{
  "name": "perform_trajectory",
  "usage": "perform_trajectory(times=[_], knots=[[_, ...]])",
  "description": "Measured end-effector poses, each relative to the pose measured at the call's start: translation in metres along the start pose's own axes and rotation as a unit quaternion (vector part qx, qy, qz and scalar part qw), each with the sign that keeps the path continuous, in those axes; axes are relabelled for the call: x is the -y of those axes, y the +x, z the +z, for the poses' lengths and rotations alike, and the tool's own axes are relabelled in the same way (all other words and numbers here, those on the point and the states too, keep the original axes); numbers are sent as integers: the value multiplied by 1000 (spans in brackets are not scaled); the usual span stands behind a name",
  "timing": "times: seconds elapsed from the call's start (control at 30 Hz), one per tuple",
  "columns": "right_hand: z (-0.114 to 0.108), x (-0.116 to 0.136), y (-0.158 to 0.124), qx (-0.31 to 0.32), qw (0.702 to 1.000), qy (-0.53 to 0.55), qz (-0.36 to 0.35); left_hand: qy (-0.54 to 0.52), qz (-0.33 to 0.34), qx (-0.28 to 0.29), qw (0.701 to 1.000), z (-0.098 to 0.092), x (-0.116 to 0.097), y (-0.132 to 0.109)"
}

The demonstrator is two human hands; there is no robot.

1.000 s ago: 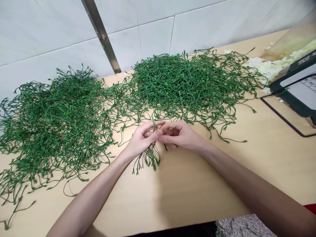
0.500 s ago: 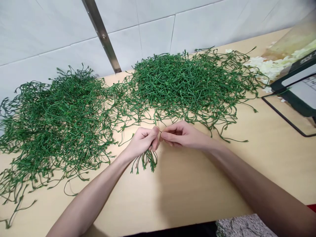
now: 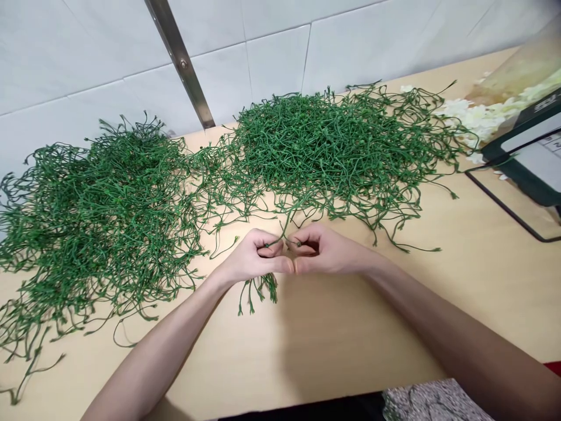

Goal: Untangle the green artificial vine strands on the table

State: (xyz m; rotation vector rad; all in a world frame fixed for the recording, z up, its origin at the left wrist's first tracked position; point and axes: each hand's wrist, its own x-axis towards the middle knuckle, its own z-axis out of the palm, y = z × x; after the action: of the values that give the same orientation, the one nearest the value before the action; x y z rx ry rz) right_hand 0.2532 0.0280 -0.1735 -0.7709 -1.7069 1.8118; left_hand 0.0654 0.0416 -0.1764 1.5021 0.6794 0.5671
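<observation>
My left hand (image 3: 258, 256) is closed round a small bunch of green artificial stems (image 3: 259, 289), whose tips hang out below the palm. My right hand (image 3: 326, 250) is beside it with fingers curled, and the two thumb tips meet. A single branching green stem (image 3: 286, 225) rises between the hands; one branch runs over the left fingers, another over the right fingers. The thumbs and fingers partly hide where it is gripped.
Behind my hands lies a large heap of green stems (image 3: 333, 140); another heap (image 3: 109, 199) spreads to the left. White petals (image 3: 486, 117) and a dark green container (image 3: 526, 158) with a black wire handle (image 3: 508, 210) are at the right. A metal strip (image 3: 182, 61) runs down the tiled wall.
Both thumbs have swung down and come together. The stem between the hands now shows its spread branches, leaning right, and the hanging bunch has shifted slightly.
</observation>
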Motion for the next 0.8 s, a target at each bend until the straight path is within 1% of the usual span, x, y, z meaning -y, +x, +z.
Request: perform_trajectory(times=[0.2,0.3,0.4,0.47,0.57,0.67,0.8], knots=[[5,0,1,-8,1000,9,3,-7,-12,6,1000,3,-5,1],[5,-2,2,-25,1000,3,8,-1,3,-28,1000,3,-3,1],[5,-4,2,-69,998,-11,5,-13,40,-67,997,4,0,0],[5,-4,2,-109,994,-29,6,-28,49,-75,996,6,2,0],[8,-3,3,-160,985,-56,-12,-39,40,-93,994,8,4,0],[12,-2,3,-186,980,-61,-39,-54,30,-111,992,9,7,-1],[19,-2,4,-213,975,-43,-48,-65,15,-117,991,8,10,-3]])
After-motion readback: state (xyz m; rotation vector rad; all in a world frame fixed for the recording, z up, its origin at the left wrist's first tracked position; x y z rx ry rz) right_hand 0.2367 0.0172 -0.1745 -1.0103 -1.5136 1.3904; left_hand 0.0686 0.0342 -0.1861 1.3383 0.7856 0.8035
